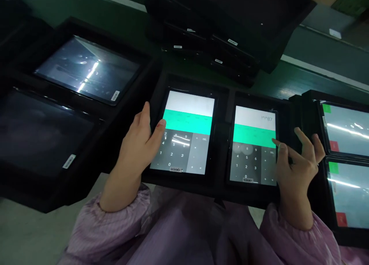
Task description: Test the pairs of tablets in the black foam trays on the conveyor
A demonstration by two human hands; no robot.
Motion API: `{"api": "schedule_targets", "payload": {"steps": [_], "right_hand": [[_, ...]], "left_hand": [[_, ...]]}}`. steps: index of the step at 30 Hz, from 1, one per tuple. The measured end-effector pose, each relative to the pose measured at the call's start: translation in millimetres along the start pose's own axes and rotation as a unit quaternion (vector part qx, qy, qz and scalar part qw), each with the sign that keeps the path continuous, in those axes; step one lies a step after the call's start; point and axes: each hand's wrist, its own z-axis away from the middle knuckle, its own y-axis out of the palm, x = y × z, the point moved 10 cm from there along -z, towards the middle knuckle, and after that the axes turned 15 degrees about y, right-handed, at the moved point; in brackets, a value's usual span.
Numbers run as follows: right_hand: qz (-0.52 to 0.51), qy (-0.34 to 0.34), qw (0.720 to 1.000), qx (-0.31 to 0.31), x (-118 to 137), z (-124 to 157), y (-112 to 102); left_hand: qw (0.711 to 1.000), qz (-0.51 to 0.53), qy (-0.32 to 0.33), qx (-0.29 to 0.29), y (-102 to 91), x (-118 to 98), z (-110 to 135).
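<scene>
Two tablets lie side by side in a black tray [221, 180], both lit with a calculator screen. The left tablet [180, 153] shows a blank entry area above a green band. On the right tablet [248, 161] the entry line ends in 87. My left hand [140, 144] rests at the left tablet's left edge, open, its thumb stretched over the screen's side. My right hand [298, 161] is over the right edge of the right tablet. Its index finger points at the green band, other fingers apart, and it holds nothing; whether the fingertip touches the glass, I cannot tell.
At left, another black tray holds a glossy tablet [92, 69] and a dark tablet [43, 126]. To the right, an upper tablet [348, 130] and a lower tablet [350, 196] show green and red squares. Several labelled dark devices [230, 23] are stacked behind on the green surface.
</scene>
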Motion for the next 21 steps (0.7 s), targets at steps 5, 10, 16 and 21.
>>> {"api": "schedule_targets", "payload": {"steps": [5,10,16,21], "right_hand": [[0.01,-0.009,1.0,0.02,4,0,9],[0.011,-0.047,0.998,0.045,14,2,14],[0.005,-0.031,0.999,0.016,5,2,12],[0.005,-0.049,0.998,0.041,16,4,13]], "left_hand": [[0.999,-0.001,-0.032,0.012,0.5,1,0],[1.0,0.009,-0.018,-0.004,0.1,3,1],[1.0,-0.029,0.006,0.006,3.1,-2,-1],[0.999,-0.024,-0.023,0.02,3.0,-5,2]]}}
